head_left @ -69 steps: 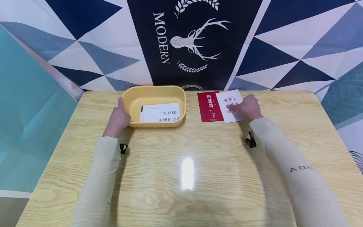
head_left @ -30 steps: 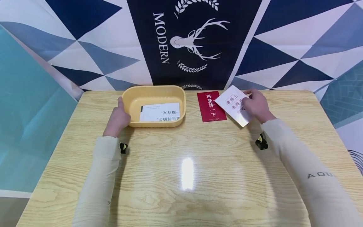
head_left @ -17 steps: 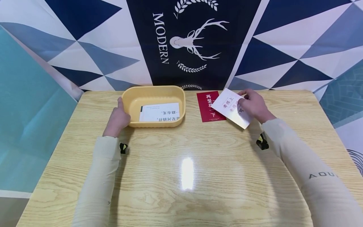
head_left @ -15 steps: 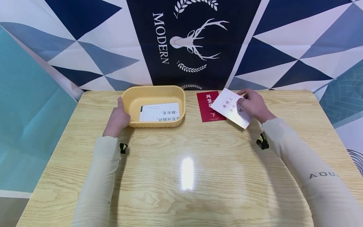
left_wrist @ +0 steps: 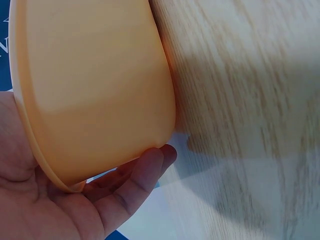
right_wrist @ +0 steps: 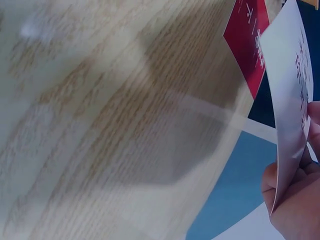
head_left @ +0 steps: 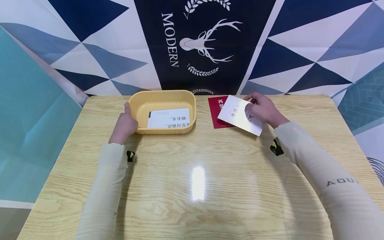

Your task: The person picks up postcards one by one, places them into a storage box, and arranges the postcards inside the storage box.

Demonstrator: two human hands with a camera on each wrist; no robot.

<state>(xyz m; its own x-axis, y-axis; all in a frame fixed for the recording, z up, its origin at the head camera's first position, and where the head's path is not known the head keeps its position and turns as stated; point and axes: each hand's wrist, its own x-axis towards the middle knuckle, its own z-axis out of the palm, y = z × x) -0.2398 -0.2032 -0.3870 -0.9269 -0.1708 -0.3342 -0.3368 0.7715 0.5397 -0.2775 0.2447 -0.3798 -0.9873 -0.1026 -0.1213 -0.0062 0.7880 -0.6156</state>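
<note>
The right hand [head_left: 261,109] is pinching a white card [head_left: 238,115] by its far edge, lifting it tilted off the table [head_left: 192,186] and partly over the red card [head_left: 216,113]. Carrying it well means keeping that edge pinch firm and the card level while crossing to the tub [head_left: 163,128]. The left hand [head_left: 123,125] is cupping the tub's near-left wall, fingers curled beneath, steadying it; another card [head_left: 169,117] is lying inside.
</note>
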